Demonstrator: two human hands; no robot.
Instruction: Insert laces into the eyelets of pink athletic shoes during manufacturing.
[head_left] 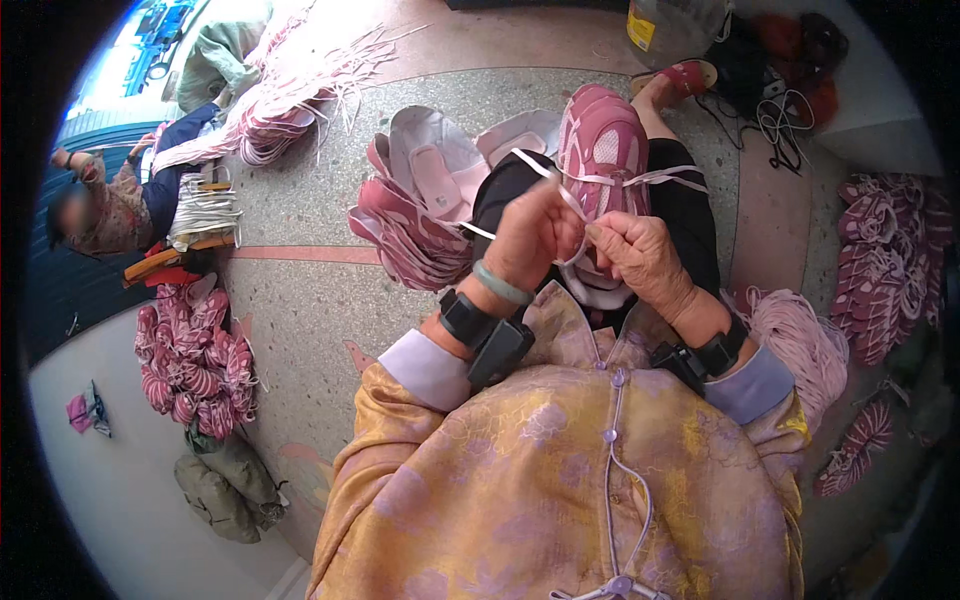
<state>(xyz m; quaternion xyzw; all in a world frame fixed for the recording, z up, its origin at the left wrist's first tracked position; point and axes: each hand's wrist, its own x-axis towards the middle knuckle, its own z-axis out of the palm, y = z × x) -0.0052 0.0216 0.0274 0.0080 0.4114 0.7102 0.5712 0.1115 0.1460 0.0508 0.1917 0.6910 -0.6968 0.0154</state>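
A pink and white shoe upper [602,135] lies on my lap, toe pointing away from me. Over its opening my left hand [538,232] is closed around a white shoelace [570,198]. My right hand [640,258] pinches the same lace with thumb and forefinger, close beside the left fingers. Another stretch of lace crosses the upper and trails to the right over my dark trousers [695,205]. My hands partly cover the near end of the upper, and some left fingertips are hidden.
A stack of pink uppers [412,225] stands left of my knee. Pale laces [800,340] are heaped at my right, near bundled uppers [885,265]. Far left, another person [120,205] sits beside white laces [205,212]. Tied uppers [195,360] lie on the floor below.
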